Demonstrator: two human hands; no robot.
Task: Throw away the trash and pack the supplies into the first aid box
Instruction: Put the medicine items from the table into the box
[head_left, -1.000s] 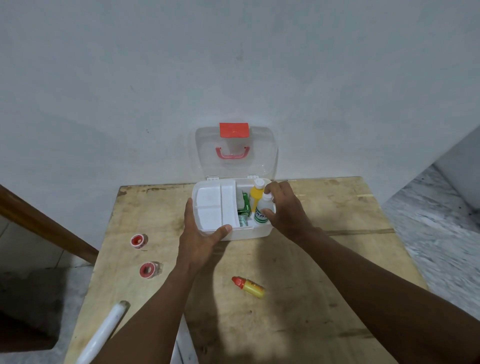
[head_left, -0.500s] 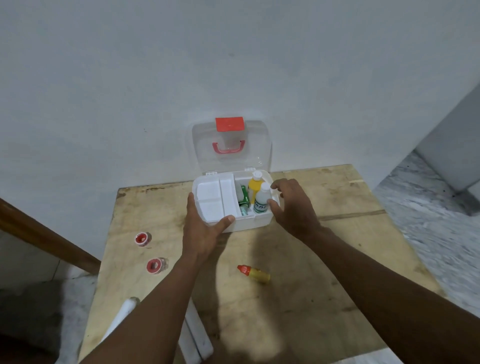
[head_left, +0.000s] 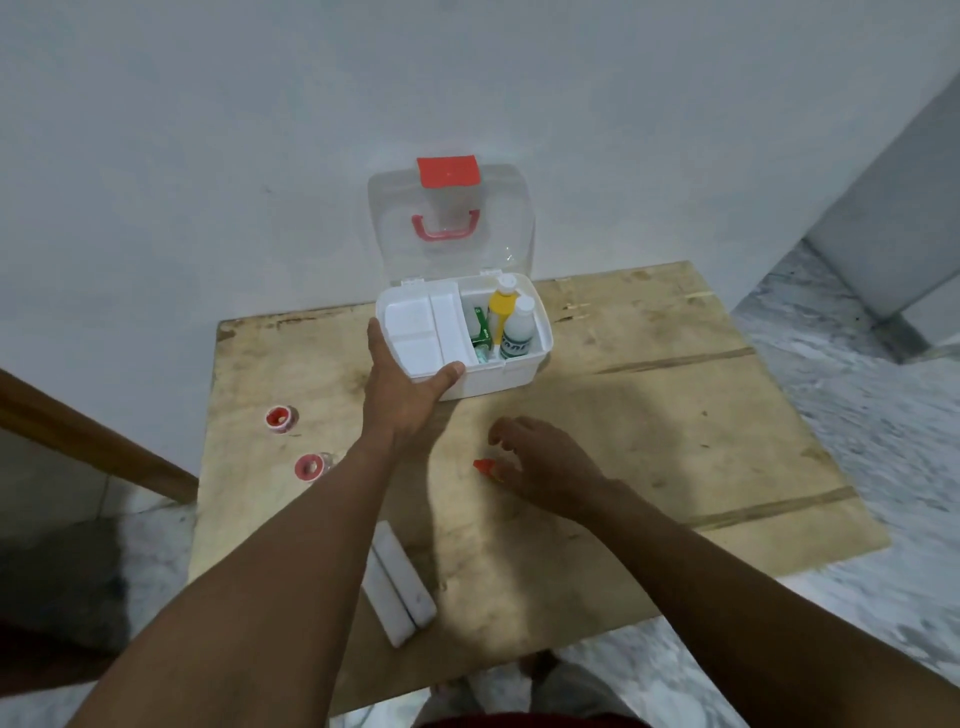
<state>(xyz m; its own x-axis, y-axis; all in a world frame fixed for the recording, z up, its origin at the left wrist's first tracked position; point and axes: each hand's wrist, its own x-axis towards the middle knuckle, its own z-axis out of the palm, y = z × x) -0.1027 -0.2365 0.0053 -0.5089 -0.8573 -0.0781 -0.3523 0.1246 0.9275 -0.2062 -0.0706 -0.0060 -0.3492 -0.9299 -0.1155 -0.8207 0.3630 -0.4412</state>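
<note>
white first aid box (head_left: 498, 376) sits open far on the table (head_left: 675, 415); left hand (head_left: 400, 400) holds its near left corner; right hand (head_left: 545, 467), fingers loose, hangs over the little red-capped bottle (head_left: 483, 466)

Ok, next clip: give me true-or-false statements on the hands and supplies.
1. The lid of the first aid box stands open. True.
2. The left hand lies flat on the table. False: it grips the box's front-left corner.
3. The white bottle stands in the box beside the yellow bottle. True.
4. Both red tape rolls are in the box. False: they lie on the table, left of the box.
5. The right hand reaches into the box. False: it is over the red-capped bottle lying on the table.
</note>
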